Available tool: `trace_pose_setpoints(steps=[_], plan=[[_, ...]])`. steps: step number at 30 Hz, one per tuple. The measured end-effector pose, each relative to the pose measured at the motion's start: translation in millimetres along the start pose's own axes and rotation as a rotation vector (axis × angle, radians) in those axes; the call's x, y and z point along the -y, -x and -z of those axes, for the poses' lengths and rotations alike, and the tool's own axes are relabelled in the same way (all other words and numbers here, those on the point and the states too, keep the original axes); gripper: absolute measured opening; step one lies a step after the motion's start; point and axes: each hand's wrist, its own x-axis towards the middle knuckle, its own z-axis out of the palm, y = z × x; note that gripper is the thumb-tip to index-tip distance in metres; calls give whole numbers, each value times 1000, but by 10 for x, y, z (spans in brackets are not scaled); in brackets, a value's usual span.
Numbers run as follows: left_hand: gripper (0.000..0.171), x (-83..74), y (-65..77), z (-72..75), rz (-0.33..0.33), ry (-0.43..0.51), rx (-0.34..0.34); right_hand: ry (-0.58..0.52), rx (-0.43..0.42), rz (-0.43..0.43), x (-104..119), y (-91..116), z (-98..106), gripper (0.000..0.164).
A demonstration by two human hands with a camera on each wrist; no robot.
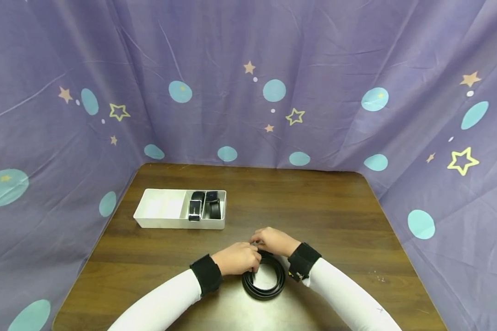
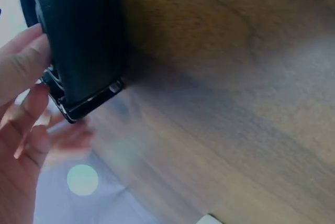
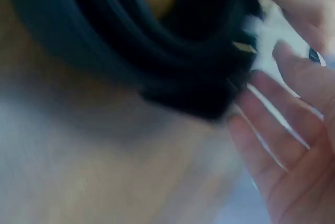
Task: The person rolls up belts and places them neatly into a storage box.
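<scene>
A black belt (image 1: 254,292), rolled into a coil, stands on the wooden table in front of me. My left hand (image 1: 237,258) pinches it near the buckle; in the left wrist view, the thumb (image 2: 31,59) lies on the strap and the dark metal-edged buckle (image 2: 94,101) shows below. Across the coil's far side, my right hand (image 1: 274,241) is close to the buckle end. In the right wrist view its fingers (image 3: 261,150) are spread loosely beside the belt (image 3: 104,41). Blur there hides whether the fingertips touch it.
At the back left of the table (image 1: 314,202) stands a white divided box (image 1: 161,224). Its right compartments hold rolled black belts, one with a silver-framed buckle (image 1: 194,210). A purple curtain (image 1: 323,55) encloses the table's back and sides.
</scene>
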Motion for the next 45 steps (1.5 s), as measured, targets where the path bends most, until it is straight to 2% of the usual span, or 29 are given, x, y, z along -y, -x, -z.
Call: trace_pose_setpoints(steps=[3, 7, 10, 13, 16, 19, 23, 25, 27, 30, 33, 35, 37, 39, 42, 45], plan=[[6, -19, -17, -39, -31, -27, -22, -48, 29, 29, -28, -43, -141, 8], [9, -41, -20, -59, -46, -59, -49, -90, -14, 12, -96, -102, -232, 10], [9, -78, 2, -92, -18, -81, -60, -111, -46, -15, -199, -141, -218, 5], [9, -114, 39, -157, 33, -86, -85, -98, -107, -77, -400, -101, -177, 5], [10, -109, 111, -213, 104, -80, -127, -69, -180, -188, -665, 54, -107, 5], [13, -53, 223, -236, 183, -81, -162, -51, -229, -295, -917, 293, -15, 4], [14, 49, 398, -231, 305, -61, -169, -55, -245, -383, -1046, 687, 67, 10], [13, 102, 469, -229, 374, -40, -157, -63, -225, -397, -984, 890, 69, 17], [12, 152, 515, -243, 439, -10, -146, -66, -193, -373, -854, 1078, 35, 24], [11, 212, 516, -256, 505, 48, -138, -74, -133, -288, -551, 1276, -66, 22], [12, 232, 425, -307, 520, 114, -142, -48, -125, -146, -160, 1364, -223, 9], [13, 231, 347, -327, 519, 138, -145, -17, -133, -44, 95, 1326, -318, 6], [13, 217, 251, -339, 503, 169, -147, 23, -150, 53, 316, 1243, -405, 10], [12, 185, 152, -338, 475, 195, -147, 52, -155, 115, 480, 1131, -476, 16], [8, 122, 18, -294, 425, 270, -139, 89, -182, 125, 640, 936, -546, 12], [7, 59, -59, -273, 403, 325, -125, 121, -233, 58, 710, 767, -583, 2]])
